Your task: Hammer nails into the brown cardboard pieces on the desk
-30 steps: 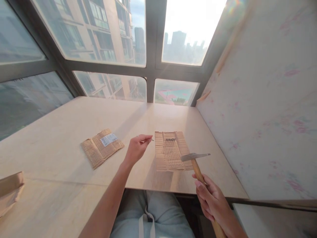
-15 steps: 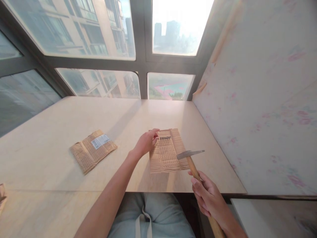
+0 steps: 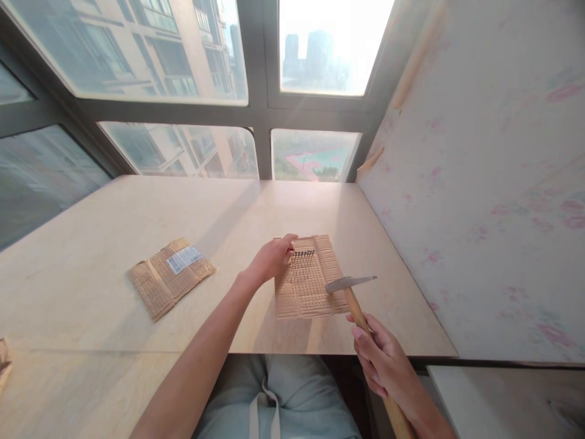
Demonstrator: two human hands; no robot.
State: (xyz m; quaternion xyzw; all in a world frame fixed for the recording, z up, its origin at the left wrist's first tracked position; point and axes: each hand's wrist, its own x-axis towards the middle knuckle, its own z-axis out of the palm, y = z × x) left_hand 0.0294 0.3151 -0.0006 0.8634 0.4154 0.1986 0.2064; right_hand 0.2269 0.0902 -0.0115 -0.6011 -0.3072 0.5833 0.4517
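A piece of corrugated cardboard [image 3: 308,292] dotted with small holes lies flat on the table in front of me. Along its upper part stands a row of several dark nails [image 3: 304,253]. My left hand [image 3: 273,259] rests over the cardboard's upper left, its thumb and fingers pinched together at the left end of that row; whatever is between the fingertips is too small to make out. In my right hand [image 3: 381,353] is a hammer [image 3: 351,283], gripped by its wooden handle. The hammer's metal head hovers over the cardboard's right edge.
To the left lies another folded cardboard piece [image 3: 164,283] with a white label. A brown scrap [image 3: 4,363] shows at the table's far left edge. The pale wooden table [image 3: 183,207] meets windows ahead and a flowered wall [image 3: 479,183] on the right.
My left fingertips have shifted slightly and drawn closer together by the row of nails. My right hand and the hammer have hardly moved. The view has tilted a little.
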